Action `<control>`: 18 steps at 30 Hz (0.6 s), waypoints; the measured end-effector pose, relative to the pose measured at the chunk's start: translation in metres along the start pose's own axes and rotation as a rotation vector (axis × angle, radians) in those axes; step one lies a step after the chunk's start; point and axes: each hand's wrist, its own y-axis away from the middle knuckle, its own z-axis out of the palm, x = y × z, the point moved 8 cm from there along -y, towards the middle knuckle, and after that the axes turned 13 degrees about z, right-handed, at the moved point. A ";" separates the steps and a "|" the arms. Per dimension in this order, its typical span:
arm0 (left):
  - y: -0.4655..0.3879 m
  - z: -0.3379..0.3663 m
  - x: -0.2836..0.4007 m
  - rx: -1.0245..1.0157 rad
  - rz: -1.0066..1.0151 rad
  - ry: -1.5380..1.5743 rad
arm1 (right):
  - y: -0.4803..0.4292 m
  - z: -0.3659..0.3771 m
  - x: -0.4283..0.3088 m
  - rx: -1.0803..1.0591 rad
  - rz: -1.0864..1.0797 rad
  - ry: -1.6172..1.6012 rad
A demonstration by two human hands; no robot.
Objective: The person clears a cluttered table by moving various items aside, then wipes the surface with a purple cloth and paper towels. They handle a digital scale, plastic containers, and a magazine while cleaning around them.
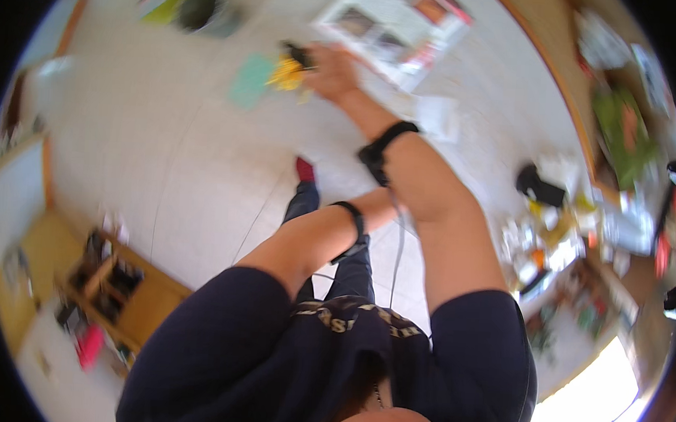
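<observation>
My right hand [335, 73] is stretched out in front of me above the pale tiled floor [203, 158], its fingers closed on a small black item [297, 54]. Blur keeps me from telling exactly what that item is. A yellow bundle of strips [288, 74] shows just below it, against the hand; whether the hand grips it too cannot be made out. Beside the bundle is a mint-green sheet [249, 81]. My left forearm [325, 227] reaches across my body and passes beneath the right arm, which hides the left hand. Black straps with cables circle both forearms.
A box with printed pictures [390, 33] lies beyond my right hand. A white sheet [436, 117] is nearer. A dark round bin [199, 8] stands at the far left. Cluttered items [548, 239] fill the right side; a wooden shelf unit [122, 285] stands at lower left.
</observation>
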 end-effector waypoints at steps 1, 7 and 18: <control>-0.001 0.008 0.016 -0.185 0.148 -0.444 | -0.008 0.000 0.014 -0.089 0.054 0.043; 0.004 -0.006 0.011 -0.520 0.200 -1.129 | 0.058 -0.145 -0.010 0.108 0.010 -0.418; 0.007 -0.004 0.010 -0.632 0.026 -1.362 | 0.139 -0.359 0.271 0.538 0.496 0.275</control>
